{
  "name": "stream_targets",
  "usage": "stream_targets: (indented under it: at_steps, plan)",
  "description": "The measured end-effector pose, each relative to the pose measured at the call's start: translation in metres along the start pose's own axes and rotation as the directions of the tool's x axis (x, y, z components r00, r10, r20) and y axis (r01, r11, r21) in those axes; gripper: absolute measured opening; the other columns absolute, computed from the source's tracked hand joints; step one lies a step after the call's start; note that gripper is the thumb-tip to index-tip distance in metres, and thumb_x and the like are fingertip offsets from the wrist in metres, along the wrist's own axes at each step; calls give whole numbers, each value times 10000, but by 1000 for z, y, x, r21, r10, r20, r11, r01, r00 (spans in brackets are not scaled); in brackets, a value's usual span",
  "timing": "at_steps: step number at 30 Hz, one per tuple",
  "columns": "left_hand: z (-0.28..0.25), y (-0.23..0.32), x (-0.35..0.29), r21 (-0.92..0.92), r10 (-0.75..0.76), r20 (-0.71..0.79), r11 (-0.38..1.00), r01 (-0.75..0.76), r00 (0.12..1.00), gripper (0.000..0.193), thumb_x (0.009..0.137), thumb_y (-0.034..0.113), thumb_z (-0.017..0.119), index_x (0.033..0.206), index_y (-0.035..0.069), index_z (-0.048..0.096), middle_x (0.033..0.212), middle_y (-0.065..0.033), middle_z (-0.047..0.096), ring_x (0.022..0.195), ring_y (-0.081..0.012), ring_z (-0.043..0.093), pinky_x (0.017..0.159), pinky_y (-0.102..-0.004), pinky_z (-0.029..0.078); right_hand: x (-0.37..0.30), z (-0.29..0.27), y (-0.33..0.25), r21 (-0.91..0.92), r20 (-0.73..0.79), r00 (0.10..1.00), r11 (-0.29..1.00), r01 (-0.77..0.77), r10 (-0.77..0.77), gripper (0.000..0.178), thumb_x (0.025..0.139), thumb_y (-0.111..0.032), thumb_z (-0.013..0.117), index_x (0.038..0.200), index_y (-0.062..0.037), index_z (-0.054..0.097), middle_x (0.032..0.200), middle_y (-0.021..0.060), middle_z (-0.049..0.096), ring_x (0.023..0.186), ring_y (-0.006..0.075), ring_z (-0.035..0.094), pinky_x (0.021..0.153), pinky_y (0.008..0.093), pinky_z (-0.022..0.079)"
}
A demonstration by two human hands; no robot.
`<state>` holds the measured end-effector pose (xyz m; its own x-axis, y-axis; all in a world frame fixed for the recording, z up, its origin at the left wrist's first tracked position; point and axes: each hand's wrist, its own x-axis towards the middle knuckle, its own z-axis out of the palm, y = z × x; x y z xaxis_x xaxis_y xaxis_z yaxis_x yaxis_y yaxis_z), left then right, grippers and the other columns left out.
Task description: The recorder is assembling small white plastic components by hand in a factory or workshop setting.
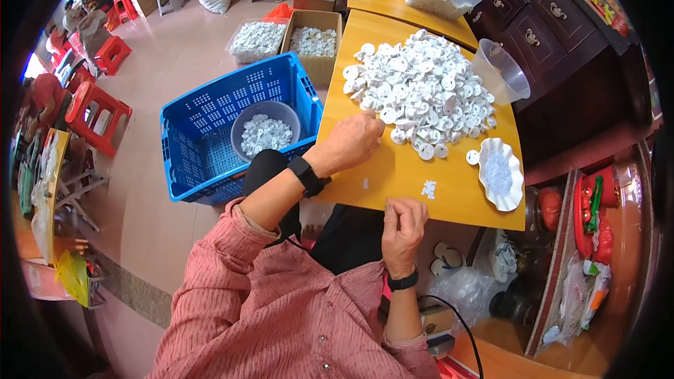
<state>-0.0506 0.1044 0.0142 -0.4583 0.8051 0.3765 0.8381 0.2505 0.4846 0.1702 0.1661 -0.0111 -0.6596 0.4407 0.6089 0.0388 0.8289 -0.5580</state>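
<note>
A heap of round white plastic pieces (428, 88) covers much of the yellow table (351, 186). At the heap's near left edge is my left hand (351, 144), its fingers curled together and touching the outer pieces. Whatever those fingers hold is hidden. My right hand (405, 231) is at the table's front edge, with thumb and fingers pressed together; I cannot make out anything in them. Just beyond it lies a small cluster of tiny white parts (428, 189). A scalloped white dish (512, 195) holding small, pale, translucent parts stands on the right.
Left of the table, a blue crate (200, 109) contains a grey bowl (237, 128) of white pieces. Behind it sit a cardboard box (319, 70) and a clear tub (242, 57), both filled. A clear container (516, 84) tilts by the heap. Red stools (98, 116) and other people are farther left.
</note>
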Motion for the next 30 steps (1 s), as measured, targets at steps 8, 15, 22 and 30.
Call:
stream_targets:
  at_steps: [8, 15, 22, 30]
  plan:
    - [-43, 52, -64, -657, -315, 115, 687, 310, 942, 235, 913, 134, 676, 1070, -41, 675, 838, -87, 714, 712, -136, 690, 631, -279, 560, 7, -13, -22, 416, 55, 935, 844, -339, 349, 49, 918, -2, 644, 950, 21, 673, 1009, 93, 627, 913, 174, 605, 797, 284, 489]
    - [-19, 77, -113, -915, -215, 365, 97, 392, 906, 246, 1003, 180, 607, 1185, 27, 670, 915, -49, 691, 755, -97, 664, 659, -230, 567, 5, -12, -40, 701, 133, 894, 597, -390, 428, 82, 917, 1, 646, 978, 30, 693, 1095, 102, 619, 1000, 179, 590, 893, 293, 472]
    - [-7, 73, -126, -916, -156, 401, -95, 391, 903, 268, 1018, 262, 594, 1104, 23, 681, 891, -26, 685, 752, -82, 651, 617, -211, 541, -2, -8, -44, 612, 116, 938, 720, -325, 326, 97, 920, 3, 638, 994, 21, 699, 1119, 121, 613, 1054, 199, 593, 947, 321, 468]
    - [-7, 68, -130, -922, -226, 366, 46, 385, 903, 249, 1004, 261, 616, 996, 22, 688, 820, -15, 650, 707, -72, 624, 560, -207, 522, -4, -9, -44, 551, 201, 940, 761, -342, 277, 112, 933, 4, 602, 1006, 37, 682, 1094, 109, 619, 1018, 184, 596, 930, 306, 469]
